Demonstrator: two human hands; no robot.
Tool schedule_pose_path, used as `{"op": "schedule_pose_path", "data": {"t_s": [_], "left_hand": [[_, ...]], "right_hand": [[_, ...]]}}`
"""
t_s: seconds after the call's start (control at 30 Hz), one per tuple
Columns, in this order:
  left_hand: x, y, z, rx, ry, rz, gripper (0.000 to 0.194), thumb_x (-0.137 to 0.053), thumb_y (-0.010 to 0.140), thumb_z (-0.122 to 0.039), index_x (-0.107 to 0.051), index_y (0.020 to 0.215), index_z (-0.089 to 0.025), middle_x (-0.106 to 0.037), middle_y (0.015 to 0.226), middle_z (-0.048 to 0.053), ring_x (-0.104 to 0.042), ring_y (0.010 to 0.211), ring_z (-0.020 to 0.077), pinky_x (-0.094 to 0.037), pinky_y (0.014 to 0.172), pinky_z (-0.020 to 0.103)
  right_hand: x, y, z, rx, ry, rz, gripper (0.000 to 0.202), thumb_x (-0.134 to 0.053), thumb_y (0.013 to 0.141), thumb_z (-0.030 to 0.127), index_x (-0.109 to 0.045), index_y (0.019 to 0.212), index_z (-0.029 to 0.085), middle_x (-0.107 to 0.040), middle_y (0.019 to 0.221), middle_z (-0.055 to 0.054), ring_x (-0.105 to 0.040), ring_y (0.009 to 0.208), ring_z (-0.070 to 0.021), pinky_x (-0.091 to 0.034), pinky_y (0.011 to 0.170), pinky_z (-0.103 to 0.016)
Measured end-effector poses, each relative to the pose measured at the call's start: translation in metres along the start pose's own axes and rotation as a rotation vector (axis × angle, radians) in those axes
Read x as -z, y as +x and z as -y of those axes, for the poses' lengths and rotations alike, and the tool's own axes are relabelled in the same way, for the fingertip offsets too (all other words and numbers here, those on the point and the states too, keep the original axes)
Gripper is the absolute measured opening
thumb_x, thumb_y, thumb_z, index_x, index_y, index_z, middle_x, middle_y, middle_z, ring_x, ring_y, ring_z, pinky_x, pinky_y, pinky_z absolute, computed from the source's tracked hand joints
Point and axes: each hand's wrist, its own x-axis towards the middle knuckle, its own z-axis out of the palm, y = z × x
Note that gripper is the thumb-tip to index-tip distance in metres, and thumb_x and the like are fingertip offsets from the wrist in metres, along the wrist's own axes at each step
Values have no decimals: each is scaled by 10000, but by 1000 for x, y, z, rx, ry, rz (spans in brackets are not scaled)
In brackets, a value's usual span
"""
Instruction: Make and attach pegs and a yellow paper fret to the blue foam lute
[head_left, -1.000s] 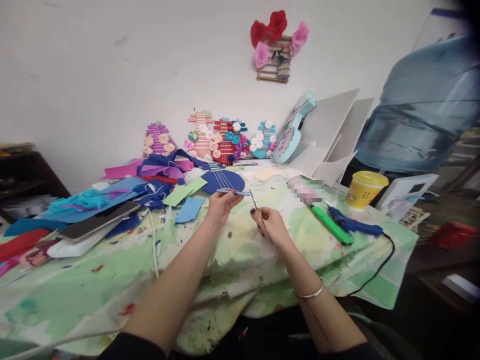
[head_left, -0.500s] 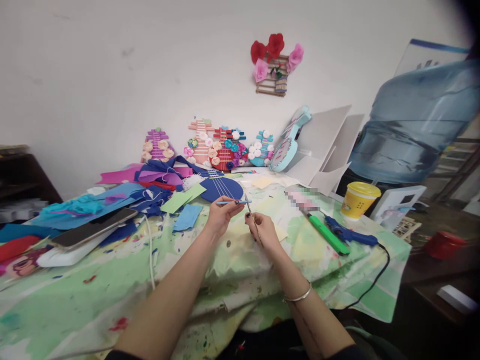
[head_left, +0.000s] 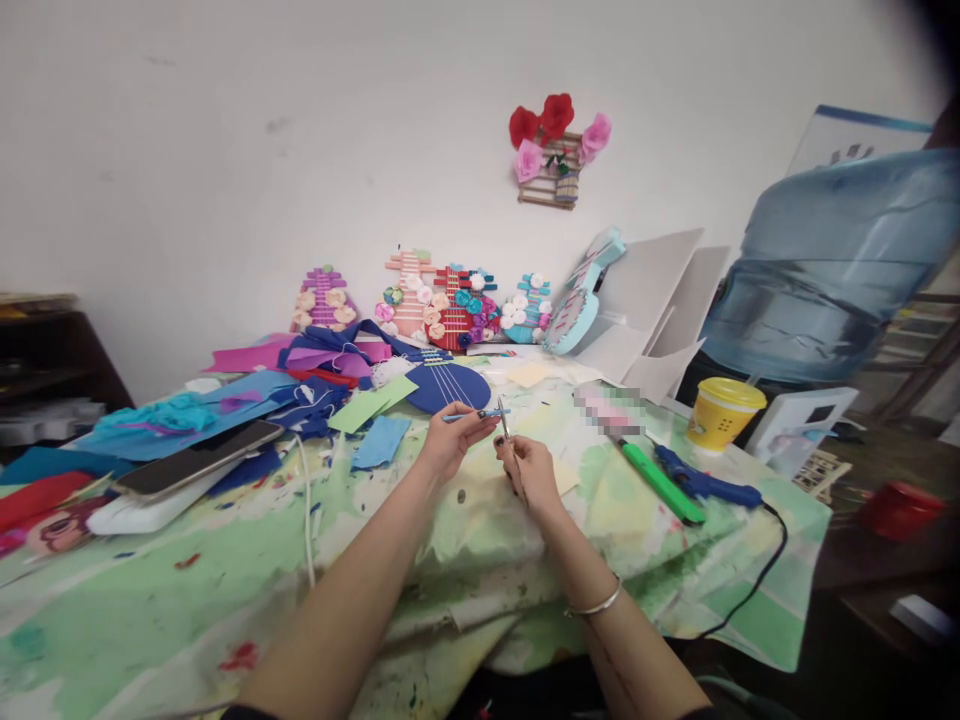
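My left hand pinches a thin blue strip that points to the right. Scissors are held in my right hand, blades upward at the strip's right end. Whether the blades touch the strip is too small to tell. Just beyond my left hand lies a dark blue round piece with pale strings. Light green paper and a light blue piece lie to the left of it.
Decorated instrument-shaped crafts lean against the wall. At the right are a green cutter, a blue glue gun with a black cord, and a yellow cup. A phone and fabric pieces lie left.
The view has shifted slightly, so the scene sits lower. The scissor blades now stand more upright at the right end of the blue strip, which my left hand still holds.
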Motion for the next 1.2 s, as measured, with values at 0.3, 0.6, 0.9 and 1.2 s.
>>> {"op": "schedule_pose_path", "data": {"t_s": [0.3, 0.6, 0.9, 1.2], "left_hand": [[-1, -1, -2, 5, 11, -5, 287, -740, 578, -197, -469, 661, -157, -691, 689, 37, -678, 769, 207, -499, 794, 335], [0, 0, -2, -15, 25, 21, 301, -750, 579, -217, -466, 661, -162, -689, 672, 29, -678, 745, 192, -509, 758, 315], [-1, -1, -1, -40, 24, 18, 287, -727, 605, -198, -446, 647, -153, -675, 619, 22, -673, 679, 167, -511, 701, 284], [2, 2, 1, -49, 34, 2, 282, -728, 602, -189, -452, 644, -149, -665, 603, 16, -673, 676, 174, -505, 665, 267]], "right_hand": [[-1, -1, 4, 38, -57, -54, 472, -472, 740, 566, -421, 484, 172, -342, 435, 38, -304, 453, -82, -226, 410, -200], [-2, 0, 4, 54, -91, -77, 456, -472, 749, 526, -391, 467, 176, -325, 431, 45, -293, 457, -82, -217, 432, -210], [-9, 4, -1, 34, 1, -59, 451, -407, 780, 570, -485, 570, 178, -423, 438, 35, -378, 424, -94, -265, 415, -199], [-9, 7, 0, 52, -65, -53, 444, -437, 785, 530, -386, 509, 186, -409, 420, 40, -346, 430, -84, -235, 431, -203]]}}
